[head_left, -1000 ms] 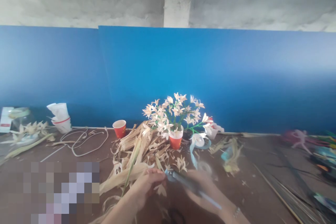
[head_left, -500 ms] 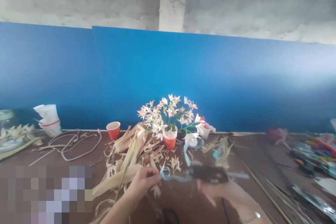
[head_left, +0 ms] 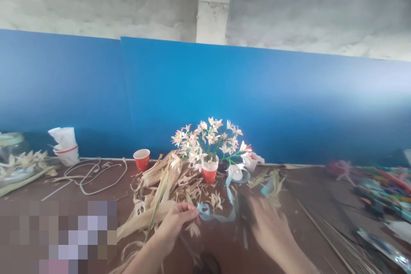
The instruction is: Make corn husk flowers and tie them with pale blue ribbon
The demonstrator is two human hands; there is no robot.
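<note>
My left hand [head_left: 180,219] is pinched on a small pale flower [head_left: 193,228], which hangs below the fingers, and on the end of a light blue ribbon [head_left: 221,217]. The ribbon curls right and back to a white roll [head_left: 236,172]. My right hand [head_left: 268,222], blurred, is by a dark tool [head_left: 245,216] with a pale tip; its fingers are smeared, so the grip is unclear. Another loose flower [head_left: 215,201] lies behind the ribbon. Farther back, a red cup [head_left: 209,174] holds many white flowers [head_left: 210,137] on green stems.
Dried husks [head_left: 170,180] are heaped left of the flower cup. An empty red cup [head_left: 141,162], a white cable [head_left: 102,186] and a white cup [head_left: 67,154] stand or lie farther left. Thin sticks [head_left: 321,227] and colourful clutter [head_left: 385,188] are at right. A blue panel [head_left: 205,90] rises behind.
My right hand and the dark tool have turned; the tool now points toward the front edge instead of right. My left hand keeps its pinch. The view has shifted slightly.
</note>
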